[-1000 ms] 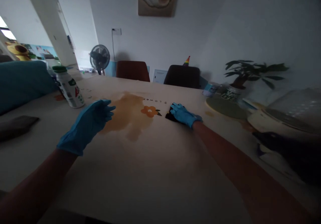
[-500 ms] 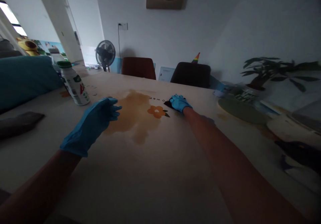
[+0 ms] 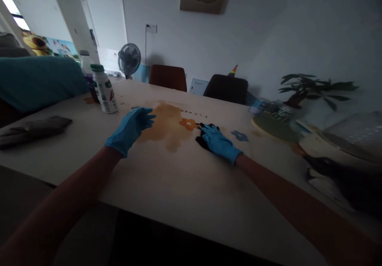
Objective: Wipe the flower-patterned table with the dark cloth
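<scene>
My right hand [image 3: 219,140], in a blue glove, presses a black cloth [image 3: 203,142] against the pale table [image 3: 167,182]. The cloth shows past the fingertips and along the hand's left side. Just left of it are an orange flower print [image 3: 188,124] and the upside-down word "FLOWER". My left hand [image 3: 133,127], gloved alike, hovers over or rests at the left edge of a large brown patch [image 3: 168,125]; I cannot tell if it touches. Its fingers are apart and nothing is in them.
A white bottle with a green cap [image 3: 104,89] stands at the left, a second bottle [image 3: 86,65] behind it. Nearer lies a grey cloth [image 3: 36,130]. On the right are a green mat [image 3: 273,129], a potted plant [image 3: 294,99] and a blurred pale container [image 3: 328,148]. Two chairs [image 3: 167,78] stand beyond.
My right hand has drawn the black cloth nearer to me across the table, uncovering more of the lettering. The view has shifted, now showing the table's near edge. My left hand stays open.
</scene>
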Tool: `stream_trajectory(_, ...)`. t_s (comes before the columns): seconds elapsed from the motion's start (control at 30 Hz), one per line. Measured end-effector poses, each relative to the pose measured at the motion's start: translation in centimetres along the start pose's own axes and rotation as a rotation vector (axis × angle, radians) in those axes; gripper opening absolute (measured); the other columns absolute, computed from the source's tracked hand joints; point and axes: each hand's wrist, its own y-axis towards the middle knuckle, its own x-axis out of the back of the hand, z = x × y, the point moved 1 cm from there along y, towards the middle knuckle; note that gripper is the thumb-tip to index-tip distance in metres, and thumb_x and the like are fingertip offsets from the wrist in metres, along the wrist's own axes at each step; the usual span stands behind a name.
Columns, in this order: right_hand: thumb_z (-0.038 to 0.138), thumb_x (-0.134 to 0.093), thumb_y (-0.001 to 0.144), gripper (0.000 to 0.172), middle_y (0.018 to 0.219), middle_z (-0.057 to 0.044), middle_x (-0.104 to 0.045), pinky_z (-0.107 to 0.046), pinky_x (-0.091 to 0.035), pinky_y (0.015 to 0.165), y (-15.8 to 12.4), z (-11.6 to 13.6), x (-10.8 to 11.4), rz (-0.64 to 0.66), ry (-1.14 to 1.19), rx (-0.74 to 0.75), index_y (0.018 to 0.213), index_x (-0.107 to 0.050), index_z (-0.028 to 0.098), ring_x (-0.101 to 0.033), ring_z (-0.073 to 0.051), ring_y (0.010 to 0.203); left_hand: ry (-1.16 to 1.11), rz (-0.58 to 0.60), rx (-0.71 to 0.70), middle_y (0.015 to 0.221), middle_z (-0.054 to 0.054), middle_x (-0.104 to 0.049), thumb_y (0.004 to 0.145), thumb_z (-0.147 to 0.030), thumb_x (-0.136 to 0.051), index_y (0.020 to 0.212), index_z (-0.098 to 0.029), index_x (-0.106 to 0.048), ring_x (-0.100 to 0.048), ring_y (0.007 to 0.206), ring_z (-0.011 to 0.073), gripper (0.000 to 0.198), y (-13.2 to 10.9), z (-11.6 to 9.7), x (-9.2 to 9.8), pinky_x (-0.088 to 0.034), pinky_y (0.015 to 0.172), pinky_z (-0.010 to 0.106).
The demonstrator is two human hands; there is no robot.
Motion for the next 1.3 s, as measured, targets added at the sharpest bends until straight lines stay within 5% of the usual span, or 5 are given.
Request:
stream_trajectory(0.27, 0.057, -0.046, 0.119, 0.073, 0.186, -0.018, -0.040, -0.067, -0.025, 0.144, -7.6, 7.2, 0.5, -0.043, 0.178, 0.112, 0.176, -0.055, 0.013, -0.027, -0.045, 0.175, 0.048, 0.029, 0.003, 0.097, 0.014, -0.084, 0.106, -0.020, -0.059, 0.098, -0.013, -0.077, -0.072, 0.069, 0.0166, 0.021, 0.5, 0.3, 0.1, -0.059, 0.076, 0.029)
stream_trajectory(0.67, 0.053, -0.054, 0.121, 0.069, 0.188, -0.004, -0.036, -0.073, -0.028, 0.142, -10.9, 16.4, 2.5, -0.049, 0.478, 0.278, 0.186, -0.039, 0.037, -0.022, -0.037, 0.178, -0.062, 0.000, -0.051, 0.088, 0.005, -0.082, 0.117, -0.021, -0.045, 0.102, -0.017, -0.075, -0.069, 0.080, 0.0159, 0.034, 0.7, -1.6, 0.5, -0.052, 0.082, 0.026)
stream_trajectory(0.83, 0.049, -0.053, 0.122, 0.067, 0.189, -0.004, -0.034, -0.065, -0.026, 0.146, -8.1, 20.6, 3.3, -0.002, 0.500, 0.478, 0.185, -0.042, 0.031, -0.020, -0.035, 0.178, -0.139, -0.012, -0.105, 0.094, 0.002, -0.083, 0.117, -0.024, -0.048, 0.102, -0.021, -0.075, -0.067, 0.088, 0.0166, 0.031, 1.3, -3.0, 1.3, -0.051, 0.088, 0.026)
stream_trajectory(1.07, 0.032, -0.064, 0.117, 0.053, 0.182, -0.020, -0.046, -0.064, -0.030, 0.144, -0.6, 28.7, 2.7, -0.089, 0.441, 0.618, 0.166, -0.065, 0.011, -0.040, -0.044, 0.171, -0.159, -0.046, -0.131, 0.087, -0.001, -0.081, 0.117, -0.022, -0.042, 0.094, -0.023, -0.073, -0.062, 0.084, 0.0159, 0.039, 1.5, -3.9, 1.5, -0.050, 0.084, 0.026)
stream_trajectory(1.3, 0.026, -0.074, 0.115, 0.020, 0.163, -0.006, -0.071, -0.058, -0.036, 0.140, 7.4, 33.6, 3.2, -0.057, 0.337, 0.705, 0.133, -0.081, 0.023, -0.053, -0.035, 0.162, -0.134, -0.053, -0.183, 0.094, 0.000, -0.083, 0.117, -0.024, -0.045, 0.100, -0.024, -0.076, -0.067, 0.090, 0.0153, 0.035, 1.8, -5.1, 2.4, -0.049, 0.079, 0.023)
